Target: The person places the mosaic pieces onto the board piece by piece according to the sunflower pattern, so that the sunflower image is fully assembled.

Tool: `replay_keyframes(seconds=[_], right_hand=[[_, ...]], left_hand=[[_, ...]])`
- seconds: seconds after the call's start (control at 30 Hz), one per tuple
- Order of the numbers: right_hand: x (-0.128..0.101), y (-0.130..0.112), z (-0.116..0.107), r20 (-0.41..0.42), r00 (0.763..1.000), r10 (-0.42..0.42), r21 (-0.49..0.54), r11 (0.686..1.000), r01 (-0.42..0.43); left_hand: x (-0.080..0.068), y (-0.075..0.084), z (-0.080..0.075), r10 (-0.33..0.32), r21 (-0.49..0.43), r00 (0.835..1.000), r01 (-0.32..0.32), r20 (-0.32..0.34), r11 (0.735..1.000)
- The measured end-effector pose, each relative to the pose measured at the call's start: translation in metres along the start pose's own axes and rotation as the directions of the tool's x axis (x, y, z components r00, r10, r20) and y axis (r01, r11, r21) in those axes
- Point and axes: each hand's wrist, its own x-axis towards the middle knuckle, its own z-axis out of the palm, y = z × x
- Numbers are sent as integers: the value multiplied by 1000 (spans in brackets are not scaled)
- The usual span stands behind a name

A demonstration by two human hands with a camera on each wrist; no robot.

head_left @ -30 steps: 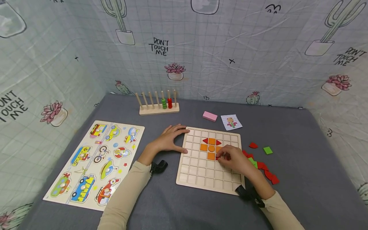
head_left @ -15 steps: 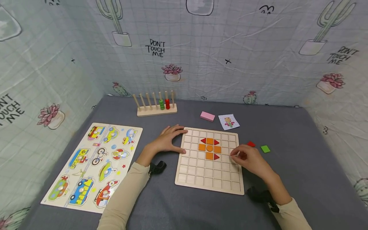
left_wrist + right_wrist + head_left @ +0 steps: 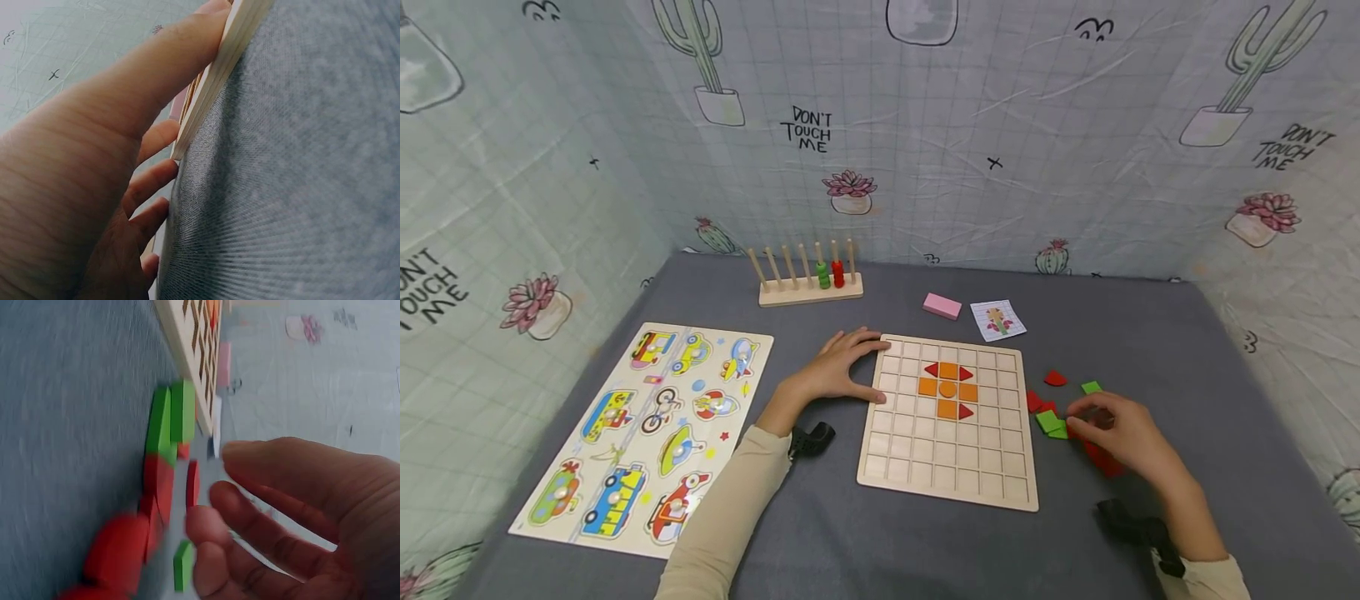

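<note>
Head view alone is framing the whole board [image 3: 940, 462], left hand [image 3: 831, 368] spread against ten o'clock. Right wrist view is revealing right hand [image 3: 289, 551], thumb and fingers apart.

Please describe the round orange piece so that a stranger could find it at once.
On the grey table, find the wooden grid board whose left edge the left hand touches. In its far half lie orange squares and red pieces. The round orange piece has an orange square on each of four sides; it is the board's only circle.

Black "DON'T TOUCH ME" lettering [image 3: 807, 127] repeats on the cloth backdrop [image 3: 917, 142].
</note>
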Motion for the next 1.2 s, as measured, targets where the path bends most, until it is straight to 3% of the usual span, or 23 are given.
replay_keyframes(seconds=[0.5, 0.73, 1.2], right_hand=[[-3, 15, -11, 162, 979, 126, 39, 990, -134], [-2, 19, -8, 142, 984, 111, -20, 994, -109], [-5, 19, -11, 99, 981, 168, -40, 986, -165]], left_hand=[[0, -2, 0, 13, 7, 1000, -13, -7, 1000], [1, -2, 1, 2, 8, 1000, -2, -3, 1000], [0, 0, 0, 6, 0, 1000, -6, -1, 1000]])
